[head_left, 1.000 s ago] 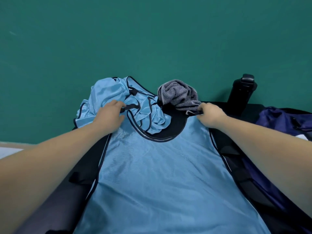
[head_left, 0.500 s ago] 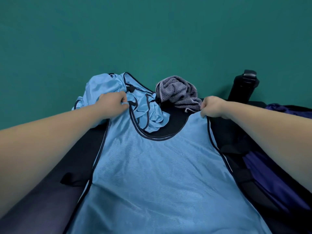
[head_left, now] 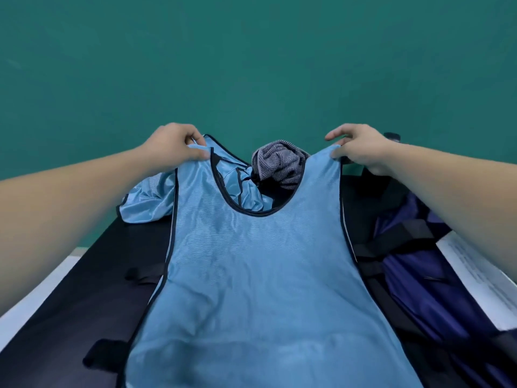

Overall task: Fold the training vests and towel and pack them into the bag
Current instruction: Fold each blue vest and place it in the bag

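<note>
My left hand (head_left: 173, 147) and right hand (head_left: 361, 148) each pinch a shoulder strap of the blue vest (head_left: 257, 275); top lifted, body flat on the counter (head_left: 64, 317). Towel (head_left: 277, 163) sits just behind the neckline. Risk: slick fabric slips one pinch, and the fold lands crooked.

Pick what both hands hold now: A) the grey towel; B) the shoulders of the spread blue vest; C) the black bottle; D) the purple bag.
B: the left hand and the right hand each pinch one shoulder of the spread blue vest; the grey towel lies beyond it, untouched.
</note>
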Available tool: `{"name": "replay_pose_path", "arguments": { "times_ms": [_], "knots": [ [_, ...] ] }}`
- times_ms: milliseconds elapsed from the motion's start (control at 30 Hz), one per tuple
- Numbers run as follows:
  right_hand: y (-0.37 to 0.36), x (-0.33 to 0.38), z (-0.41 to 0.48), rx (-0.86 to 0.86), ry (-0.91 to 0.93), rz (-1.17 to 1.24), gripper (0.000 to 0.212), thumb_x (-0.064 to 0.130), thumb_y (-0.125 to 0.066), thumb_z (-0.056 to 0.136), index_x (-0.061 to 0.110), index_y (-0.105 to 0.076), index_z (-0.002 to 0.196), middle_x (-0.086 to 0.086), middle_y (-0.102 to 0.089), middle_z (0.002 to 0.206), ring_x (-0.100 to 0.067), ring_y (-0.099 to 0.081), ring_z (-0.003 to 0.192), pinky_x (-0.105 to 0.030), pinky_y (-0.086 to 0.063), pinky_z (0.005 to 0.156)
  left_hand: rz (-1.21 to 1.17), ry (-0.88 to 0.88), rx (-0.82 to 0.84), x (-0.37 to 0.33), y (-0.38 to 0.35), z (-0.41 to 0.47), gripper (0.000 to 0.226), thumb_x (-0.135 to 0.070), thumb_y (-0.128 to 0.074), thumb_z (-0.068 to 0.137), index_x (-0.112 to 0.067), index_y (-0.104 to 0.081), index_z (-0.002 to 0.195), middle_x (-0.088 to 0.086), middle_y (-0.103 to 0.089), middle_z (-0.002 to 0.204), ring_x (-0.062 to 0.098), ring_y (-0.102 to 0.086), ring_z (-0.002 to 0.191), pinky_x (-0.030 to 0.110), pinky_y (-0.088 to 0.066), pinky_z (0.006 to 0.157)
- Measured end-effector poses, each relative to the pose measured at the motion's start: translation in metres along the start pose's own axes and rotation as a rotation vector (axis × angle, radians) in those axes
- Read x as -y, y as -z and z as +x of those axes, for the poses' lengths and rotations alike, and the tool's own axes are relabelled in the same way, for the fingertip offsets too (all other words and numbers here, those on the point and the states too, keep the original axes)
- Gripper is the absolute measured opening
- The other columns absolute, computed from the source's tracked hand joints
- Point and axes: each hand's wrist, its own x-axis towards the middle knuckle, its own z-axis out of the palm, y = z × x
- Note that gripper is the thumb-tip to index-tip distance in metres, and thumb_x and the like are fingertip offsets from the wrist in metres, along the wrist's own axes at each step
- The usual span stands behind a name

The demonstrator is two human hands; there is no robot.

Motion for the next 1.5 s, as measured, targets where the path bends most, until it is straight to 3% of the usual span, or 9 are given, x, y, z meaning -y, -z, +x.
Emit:
{"name": "replay_pose_path", "arguments": {
  "times_ms": [133, 300, 533, 667, 733, 933, 1067, 1300, 1500],
  "knots": [
    [0.010, 0.015, -0.038, 0.105, 0.028, 0.112, 0.042, -0.010, -0.071, 0.090, 0.017, -0.071, 0.122, -0.006, -0.070, 0.092, -0.017, -0.067, 0.082, -0.021, -0.054, 0.067, -0.139, 0.061, 0.082, -0.021, 0.020, -0.032, 0.032, -0.042, -0.096, 0.076, -0.023, -0.079, 0.096, 0.008, -0.074, 0.088, 0.011, -0.058, 0.071, 0.028, -0.041, 0.065],
    [0.022, 0.023, -0.103, 0.208, 0.076, 0.137, 0.050, -0.013, -0.069, 0.089, 0.022, -0.071, 0.124, -0.002, -0.076, 0.092, -0.017, -0.069, 0.084, -0.028, -0.055, 0.084, -0.225, 0.068, 0.117, -0.043, 0.041, -0.090, 0.025, -0.032, -0.097, 0.076, -0.019, -0.080, 0.089, -0.008, -0.069, 0.071, -0.001, -0.056, 0.058, 0.011, -0.041, 0.057],
    [0.031, 0.026, -0.212, 0.298, 0.120, 0.091, 0.054, -0.018, -0.066, 0.089, 0.017, -0.067, 0.130, -0.009, -0.079, 0.100, -0.014, -0.070, 0.088, -0.025, -0.053, 0.089, -0.266, 0.017, 0.184, -0.059, 0.060, -0.194, 0.017, -0.029, -0.093, 0.081, -0.020, -0.081, 0.089, -0.004, -0.070, 0.076, 0.007, -0.055, 0.069, 0.018, -0.042, 0.066],
    [0.030, 0.019, -0.267, 0.309, 0.150, 0.027, 0.056, -0.019, -0.062, 0.087, 0.019, -0.069, 0.127, -0.007, -0.080, 0.097, -0.018, -0.072, 0.089, -0.039, -0.057, 0.094, -0.233, -0.005, 0.213, -0.063, 0.064, -0.250, 0.012, -0.034, -0.090, 0.085, -0.028, -0.082, 0.092, -0.007, -0.078, 0.085, 0.012, -0.065, 0.081, 0.036, -0.051, 0.083],
    [0.029, 0.013, -0.292, 0.327, 0.174, -0.027, 0.054, -0.017, -0.061, 0.087, 0.022, -0.070, 0.124, -0.005, -0.080, 0.095, -0.018, -0.073, 0.091, -0.040, -0.057, 0.096, -0.185, -0.026, 0.232, -0.064, 0.062, -0.276, 0.009, -0.036, -0.088, 0.086, -0.034, -0.083, 0.093, -0.009, -0.078, 0.086, 0.019, -0.070, 0.086, 0.040, -0.055, 0.088],
    [0.024, -0.013, -0.364, 0.361, 0.238, -0.238, 0.053, -0.008, -0.058, 0.086, 0.035, -0.073, 0.112, 0.011, -0.076, 0.095, -0.012, -0.073, 0.093, -0.038, -0.060, 0.086, -0.075, -0.154, 0.279, -0.051, 0.040, -0.349, 0.013, -0.034, -0.090, 0.084, -0.042, -0.081, 0.088, -0.015, -0.077, 0.087, 0.013, -0.066, 0.074, 0.037, -0.054, 0.076],
    [0.017, -0.034, -0.400, 0.447, 0.211, -0.350, 0.048, 0.001, -0.054, 0.086, 0.040, -0.070, 0.109, 0.017, -0.072, 0.095, -0.012, -0.071, 0.091, -0.039, -0.059, 0.081, 0.065, -0.291, 0.404, -0.035, 0.024, -0.387, 0.010, -0.033, -0.087, 0.088, -0.041, -0.080, 0.092, -0.020, -0.073, 0.092, 0.006, -0.067, 0.079, 0.031, -0.054, 0.074],
    [0.002, -0.057, -0.434, 0.486, 0.209, -0.374, 0.042, 0.003, -0.053, 0.087, 0.033, -0.071, 0.109, 0.012, -0.069, 0.094, -0.011, -0.066, 0.087, -0.024, -0.053, 0.075, 0.141, -0.298, 0.477, -0.027, 0.007, -0.415, 0.014, -0.034, -0.084, 0.091, -0.046, -0.077, 0.091, -0.022, -0.070, 0.092, 0.004, -0.064, 0.080, 0.025, -0.052, 0.074],
    [-0.001, -0.074, -0.452, 0.444, 0.279, -0.455, 0.034, 0.011, -0.054, 0.084, 0.037, -0.066, 0.102, 0.014, -0.062, 0.090, -0.010, -0.061, 0.088, -0.027, -0.048, 0.079, 0.173, -0.282, 0.528, -0.024, 0.004, -0.424, 0.013, -0.035, -0.085, 0.090, -0.046, -0.078, 0.092, -0.021, -0.070, 0.093, 0.003, -0.064, 0.081, 0.021, -0.050, 0.074]
  ]
}}
